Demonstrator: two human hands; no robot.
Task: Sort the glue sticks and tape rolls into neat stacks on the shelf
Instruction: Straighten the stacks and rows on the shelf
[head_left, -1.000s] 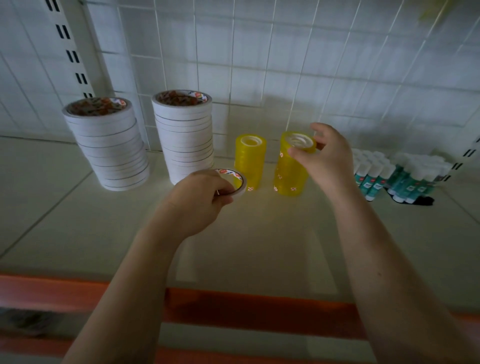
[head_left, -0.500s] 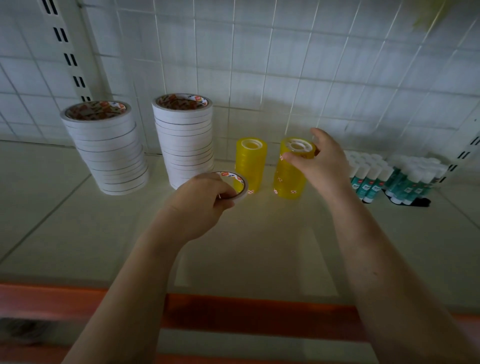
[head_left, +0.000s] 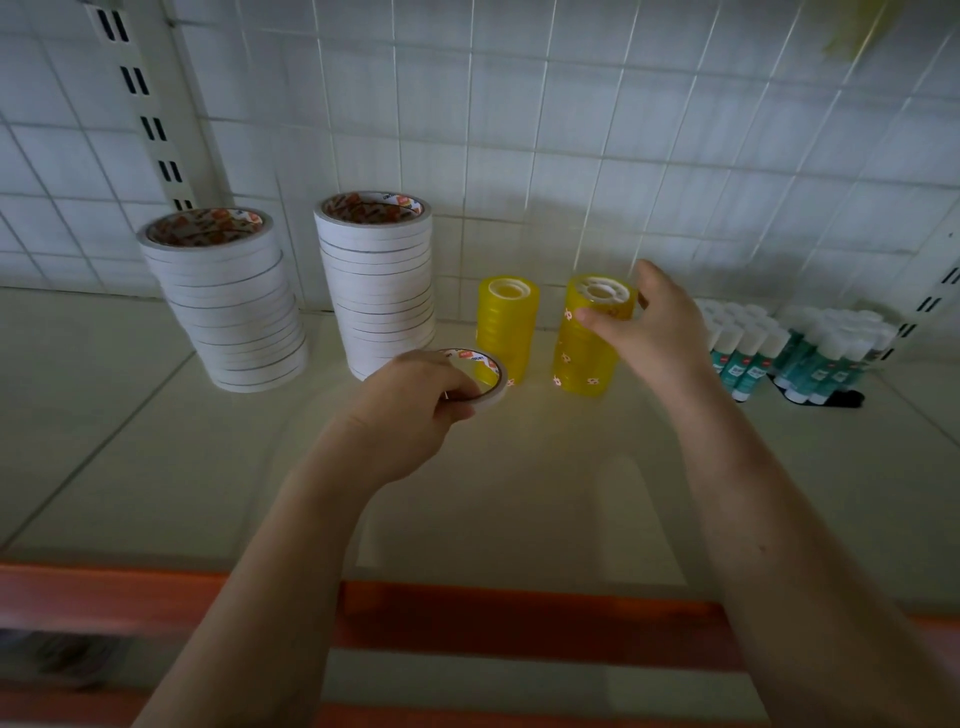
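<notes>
The left hand pinches a single white tape roll above the shelf middle. The right hand curls around the right yellow tape stack near the shelf's back edge, beside glue sticks.

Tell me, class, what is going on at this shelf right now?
A person is sorting stationery on a shelf. The left hand holds a single white tape roll just in front of two tall white tape stacks. The right hand grips the top of the right yellow tape stack, which leans slightly; a second yellow stack stands beside it. Glue sticks stand grouped at the far right.
</notes>
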